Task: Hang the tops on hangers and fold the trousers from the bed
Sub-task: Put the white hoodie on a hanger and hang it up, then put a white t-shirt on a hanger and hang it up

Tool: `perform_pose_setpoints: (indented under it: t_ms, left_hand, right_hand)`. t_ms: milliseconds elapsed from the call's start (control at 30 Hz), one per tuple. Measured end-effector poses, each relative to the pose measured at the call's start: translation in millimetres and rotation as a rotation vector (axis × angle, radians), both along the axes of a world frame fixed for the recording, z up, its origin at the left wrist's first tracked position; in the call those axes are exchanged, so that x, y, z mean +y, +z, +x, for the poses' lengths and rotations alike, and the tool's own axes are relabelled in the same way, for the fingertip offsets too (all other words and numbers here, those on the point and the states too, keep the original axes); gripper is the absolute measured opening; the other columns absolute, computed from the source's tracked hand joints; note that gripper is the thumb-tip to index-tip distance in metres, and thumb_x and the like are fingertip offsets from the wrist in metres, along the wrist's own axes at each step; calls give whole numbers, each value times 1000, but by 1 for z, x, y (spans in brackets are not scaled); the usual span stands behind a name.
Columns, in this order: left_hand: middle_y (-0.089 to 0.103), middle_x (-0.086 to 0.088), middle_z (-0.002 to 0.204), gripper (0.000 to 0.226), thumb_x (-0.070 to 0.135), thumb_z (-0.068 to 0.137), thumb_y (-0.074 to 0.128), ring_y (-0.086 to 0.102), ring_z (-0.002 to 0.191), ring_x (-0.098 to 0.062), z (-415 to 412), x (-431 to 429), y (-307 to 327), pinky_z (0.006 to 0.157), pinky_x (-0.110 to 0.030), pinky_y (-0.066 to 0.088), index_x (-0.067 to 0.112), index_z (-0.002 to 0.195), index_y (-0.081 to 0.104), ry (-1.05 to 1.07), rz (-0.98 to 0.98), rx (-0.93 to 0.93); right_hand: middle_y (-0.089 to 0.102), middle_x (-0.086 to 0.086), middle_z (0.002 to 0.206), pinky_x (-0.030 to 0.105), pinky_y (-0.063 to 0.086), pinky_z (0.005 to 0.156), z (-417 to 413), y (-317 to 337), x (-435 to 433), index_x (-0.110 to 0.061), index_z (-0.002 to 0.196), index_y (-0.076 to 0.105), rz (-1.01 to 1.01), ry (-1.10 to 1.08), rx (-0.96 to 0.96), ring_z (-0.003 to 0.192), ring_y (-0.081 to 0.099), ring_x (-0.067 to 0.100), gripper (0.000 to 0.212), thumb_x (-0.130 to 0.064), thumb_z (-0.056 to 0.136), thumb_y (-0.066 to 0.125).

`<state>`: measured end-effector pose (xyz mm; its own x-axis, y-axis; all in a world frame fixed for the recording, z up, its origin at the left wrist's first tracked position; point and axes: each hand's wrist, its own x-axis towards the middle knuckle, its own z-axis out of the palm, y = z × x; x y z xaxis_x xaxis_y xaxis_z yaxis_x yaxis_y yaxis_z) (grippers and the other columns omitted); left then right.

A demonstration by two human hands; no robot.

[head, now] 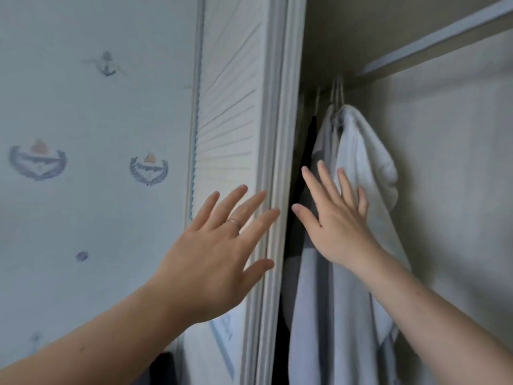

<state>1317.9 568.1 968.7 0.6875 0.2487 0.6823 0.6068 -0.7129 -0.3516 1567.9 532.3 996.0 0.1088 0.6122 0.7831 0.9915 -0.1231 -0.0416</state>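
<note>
White and pale tops hang on white hangers from a rail inside an open wardrobe. A dark garment hangs to their left, partly hidden by the door. My right hand is raised with fingers spread and straight in front of the hanging tops, holding nothing. My left hand, with a ring on one finger, is spread flat by the edge of the white louvred wardrobe door. No bed or trousers are in view.
Pale wallpaper with anchor and ship emblems fills the left side. The wardrobe's beige inner wall lies to the right of the hanging clothes. A dark item shows at the bottom edge.
</note>
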Motion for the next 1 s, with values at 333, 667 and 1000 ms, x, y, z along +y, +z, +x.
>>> perform_pose_setpoints:
  t_ms: [333, 667, 1000]
  left_hand:
    - [4, 4, 170, 73, 68, 98, 21, -6, 157, -23, -235, -69, -127, 125, -55, 5, 34, 161, 13, 258, -320, -136]
    - [-3, 10, 169, 77, 72, 92, 16, -10, 156, -21, -484, -194, -254, 125, -52, 0, 38, 160, 4, 720, -643, -303]
    - [-5, 12, 169, 79, 80, 89, 9, -18, 154, -14, -650, -300, -393, 125, -49, -2, 43, 159, 3, 1230, -933, -624]
  right_hand:
    - [-7, -16, 167, 57, -3, 119, -231, -115, -53, -46, 155, 1, -196, 314, 6, 154, -9, 19, 67, -71, 93, 14]
    - [4, -19, 167, 50, 2, 123, -476, -235, -100, -43, 156, 13, -586, 748, -27, 155, -2, 14, 70, -69, 91, 20]
    - [-1, -26, 164, 43, -6, 123, -705, -353, -99, -49, 155, 9, -914, 1262, -123, 153, -8, 4, 68, -70, 93, 25]
